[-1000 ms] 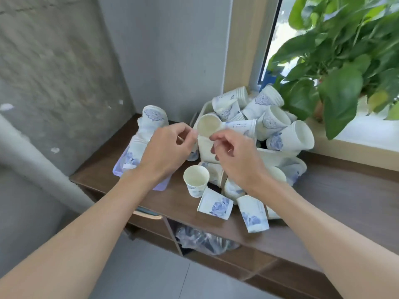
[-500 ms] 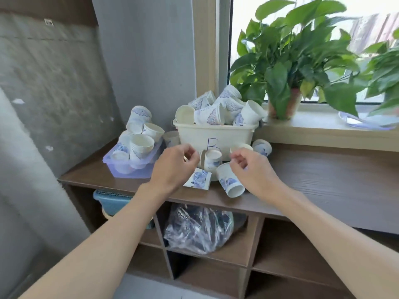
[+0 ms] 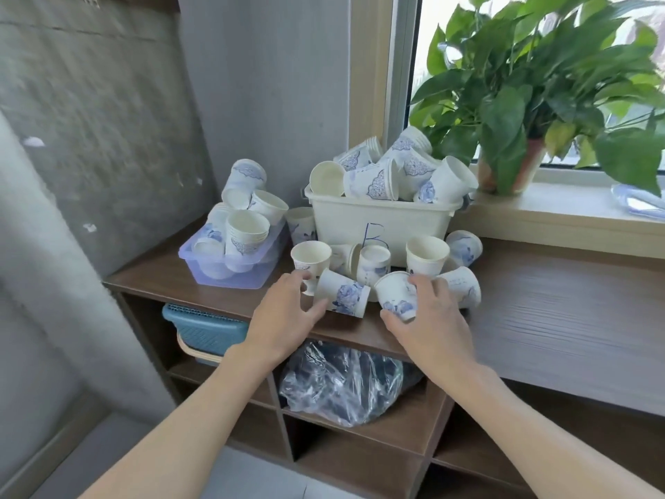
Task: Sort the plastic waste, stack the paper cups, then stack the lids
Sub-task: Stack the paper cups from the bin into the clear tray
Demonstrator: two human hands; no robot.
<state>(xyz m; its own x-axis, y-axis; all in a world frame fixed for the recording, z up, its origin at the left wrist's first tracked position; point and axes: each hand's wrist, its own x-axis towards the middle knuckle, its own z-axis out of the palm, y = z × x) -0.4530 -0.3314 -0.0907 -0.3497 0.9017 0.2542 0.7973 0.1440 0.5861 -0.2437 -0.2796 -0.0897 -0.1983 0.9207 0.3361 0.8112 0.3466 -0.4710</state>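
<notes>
Wood shelf top (image 3: 557,318): clear purple tray (image 3: 230,279) at far left, cream bin (image 3: 381,221) marked "B" just right of it, 1 cup (image 3: 301,225) btwn them. Loose paper cups (image 3: 427,254) in front of bin, near edge; some upright, some tipped.

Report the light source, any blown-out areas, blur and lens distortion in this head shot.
Head view: daylight enters through the window, whose panes are blown out; the concrete wall is soft and smeared; the right hand and the paper cup it grips are sharp; the plastic bag shows glare; the window frame leans, probably wide-lens distortion.
</notes>
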